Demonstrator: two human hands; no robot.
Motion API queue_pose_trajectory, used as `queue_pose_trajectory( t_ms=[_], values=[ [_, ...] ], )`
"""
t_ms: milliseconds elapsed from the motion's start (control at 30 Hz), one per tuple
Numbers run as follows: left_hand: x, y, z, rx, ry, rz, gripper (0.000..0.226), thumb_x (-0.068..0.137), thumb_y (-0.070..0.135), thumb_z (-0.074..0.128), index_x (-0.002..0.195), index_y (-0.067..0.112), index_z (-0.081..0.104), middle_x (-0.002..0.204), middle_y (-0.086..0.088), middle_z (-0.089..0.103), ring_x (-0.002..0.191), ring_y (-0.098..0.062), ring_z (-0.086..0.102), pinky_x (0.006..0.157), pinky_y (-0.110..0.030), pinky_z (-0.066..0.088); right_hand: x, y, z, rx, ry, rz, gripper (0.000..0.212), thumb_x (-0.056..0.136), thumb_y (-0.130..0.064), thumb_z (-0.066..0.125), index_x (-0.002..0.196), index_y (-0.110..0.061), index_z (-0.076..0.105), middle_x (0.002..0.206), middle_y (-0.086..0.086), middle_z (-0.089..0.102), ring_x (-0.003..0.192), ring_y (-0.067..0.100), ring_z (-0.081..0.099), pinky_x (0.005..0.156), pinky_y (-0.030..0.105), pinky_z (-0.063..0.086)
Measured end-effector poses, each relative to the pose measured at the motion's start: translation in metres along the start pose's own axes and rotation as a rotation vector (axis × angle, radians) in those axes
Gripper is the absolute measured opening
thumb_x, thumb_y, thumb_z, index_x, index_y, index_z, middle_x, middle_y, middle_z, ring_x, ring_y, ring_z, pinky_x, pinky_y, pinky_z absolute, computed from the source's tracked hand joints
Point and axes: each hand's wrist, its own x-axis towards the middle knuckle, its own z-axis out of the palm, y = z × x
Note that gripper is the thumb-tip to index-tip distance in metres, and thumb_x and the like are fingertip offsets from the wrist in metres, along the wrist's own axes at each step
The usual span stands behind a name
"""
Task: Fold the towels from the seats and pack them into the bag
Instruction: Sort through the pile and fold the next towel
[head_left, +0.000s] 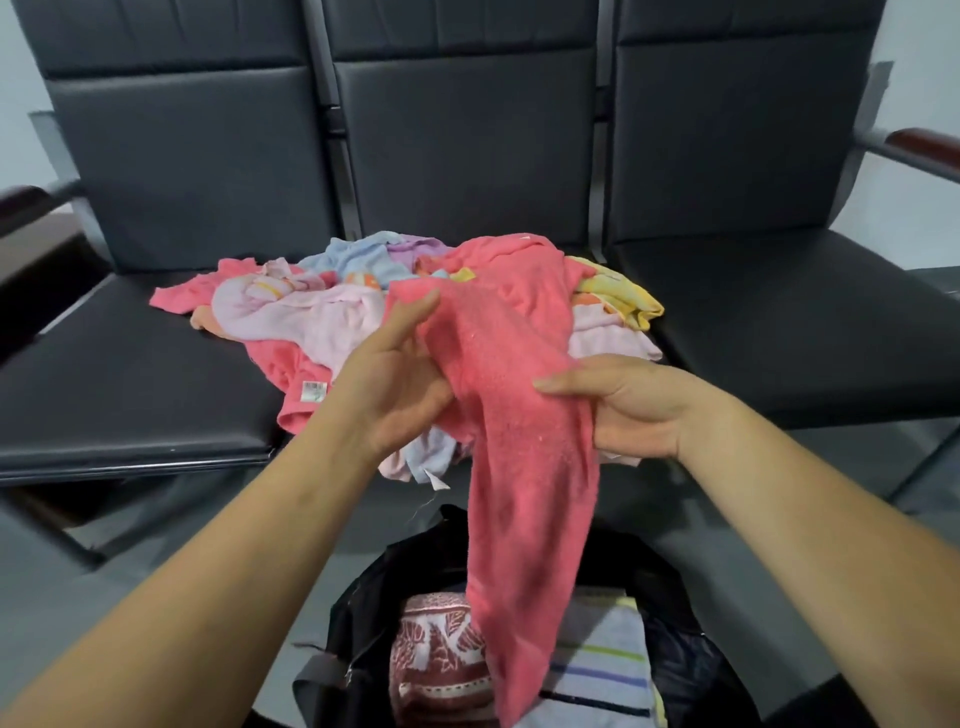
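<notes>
Holding a coral-pink terry towel (519, 415) up between both hands, we judge ourselves somewhere in the middle of the job. Our left hand (395, 379) grips the cloth's edge at ten o'clock, thumb over the fabric. Our right hand (634, 410) pinches the opposite edge at three o'clock, thumb on top. The towel hangs unfolded, its tail dangling toward six o'clock over the open black fabric bag (363, 608). Inside already lie a folded maroon-and-white patterned towel (436, 649) and a folded grey towel with coloured stripes (602, 660). At twelve o'clock a loose heap of pink, blue, lilac and yellow towels (322, 317) waits on the black padded seats (130, 389), so most of the folding seems left.
</notes>
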Motion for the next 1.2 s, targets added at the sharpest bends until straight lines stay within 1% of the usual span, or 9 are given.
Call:
queue_pose_trajectory(
  t_ms=[200, 333, 467, 567, 733, 833, 900, 1033, 1200],
  values=[
    [-0.007, -0.016, -0.004, 0.539, -0.147, -0.258, 0.057, 0.076, 0.045, 0.080, 0.110, 0.001, 0.064, 0.105, -0.010, 0.067, 0.101, -0.022, 0.063, 0.101, -0.038, 0.048, -0.002, -0.011, 0.012, 0.242, 0.101, -0.274, 0.039, 0.083, -0.009, 0.067, 0.121, -0.001, 0.065, 0.118, 0.018, 0.073, 0.107, 0.029, 0.072, 0.097, 0.044, 0.057],
    [-0.011, -0.018, -0.002, 0.484, -0.109, -0.155, 0.041, 0.087, 0.014, 0.073, 0.108, -0.019, 0.061, 0.102, -0.016, 0.074, 0.098, -0.023, 0.071, 0.098, -0.036, 0.053, -0.008, -0.014, 0.001, 0.186, 0.259, -0.318, 0.043, 0.078, -0.006, 0.073, 0.121, -0.004, 0.067, 0.116, 0.014, 0.074, 0.109, 0.028, 0.072, 0.093, 0.043, 0.059],
    [-0.016, -0.014, 0.005, 0.350, -0.023, -0.067, 0.018, 0.085, 0.017, 0.067, 0.101, 0.009, 0.068, 0.096, -0.004, 0.074, 0.086, -0.016, 0.071, 0.079, -0.032, 0.059, -0.016, -0.016, -0.012, -0.176, 0.563, -0.269, 0.027, 0.083, -0.011, 0.080, 0.109, -0.007, 0.075, 0.107, 0.006, 0.078, 0.108, 0.027, 0.071, 0.092, 0.042, 0.056],
    [-0.019, -0.015, 0.013, 0.222, 0.055, -0.075, 0.013, 0.089, 0.020, 0.065, 0.101, 0.017, 0.069, 0.097, -0.001, 0.074, 0.080, -0.014, 0.072, 0.066, -0.028, 0.060, -0.025, -0.022, -0.013, -0.180, 0.502, -0.231, 0.031, 0.086, -0.012, 0.077, 0.115, -0.003, 0.073, 0.116, 0.008, 0.075, 0.111, 0.026, 0.070, 0.086, 0.040, 0.058],
    [-0.023, -0.007, 0.021, -0.139, 0.120, -0.131, 0.038, 0.091, 0.025, 0.065, 0.127, 0.013, 0.067, 0.120, -0.006, 0.073, 0.096, -0.019, 0.073, 0.082, -0.033, 0.062, -0.029, -0.023, -0.007, 0.345, 0.134, -0.348, 0.048, 0.093, -0.015, 0.066, 0.140, -0.008, 0.059, 0.111, 0.006, 0.071, 0.095, 0.017, 0.071, 0.093, 0.034, 0.056],
    [-0.028, -0.001, 0.018, -0.206, 0.043, -0.091, 0.049, 0.093, 0.016, 0.061, 0.141, 0.007, 0.058, 0.127, -0.008, 0.066, 0.096, -0.018, 0.070, 0.083, -0.030, 0.061, -0.026, -0.013, -0.003, 0.181, 0.119, -0.196, 0.035, 0.085, -0.016, 0.069, 0.119, -0.009, 0.070, 0.106, 0.011, 0.071, 0.101, 0.025, 0.069, 0.104, 0.046, 0.051],
    [-0.028, -0.001, 0.013, -0.105, 0.009, -0.023, 0.055, 0.090, 0.003, 0.060, 0.144, 0.002, 0.052, 0.128, -0.013, 0.063, 0.101, -0.020, 0.068, 0.091, -0.032, 0.057, -0.026, -0.010, 0.001, 0.021, 0.143, -0.088, 0.033, 0.080, -0.009, 0.069, 0.113, -0.008, 0.069, 0.105, 0.013, 0.074, 0.103, 0.027, 0.070, 0.104, 0.049, 0.051],
    [-0.027, 0.003, 0.002, 0.197, 0.032, 0.106, 0.049, 0.092, -0.013, 0.053, 0.139, -0.002, 0.051, 0.119, -0.017, 0.069, 0.108, -0.025, 0.070, 0.096, -0.035, 0.057, -0.024, -0.020, 0.001, 0.051, 0.206, -0.257, 0.031, 0.088, 0.000, 0.063, 0.118, -0.006, 0.068, 0.108, 0.011, 0.075, 0.099, 0.021, 0.073, 0.090, 0.039, 0.060],
    [-0.029, 0.017, -0.013, 0.753, 0.190, 0.195, 0.018, 0.100, 0.012, 0.061, 0.113, 0.009, 0.072, 0.097, -0.006, 0.078, 0.092, -0.018, 0.074, 0.085, -0.035, 0.062, -0.017, -0.023, -0.008, 0.073, 0.287, -0.334, 0.042, 0.091, -0.008, 0.066, 0.133, -0.009, 0.064, 0.123, 0.008, 0.072, 0.107, 0.022, 0.071, 0.091, 0.042, 0.057]
  ],
)
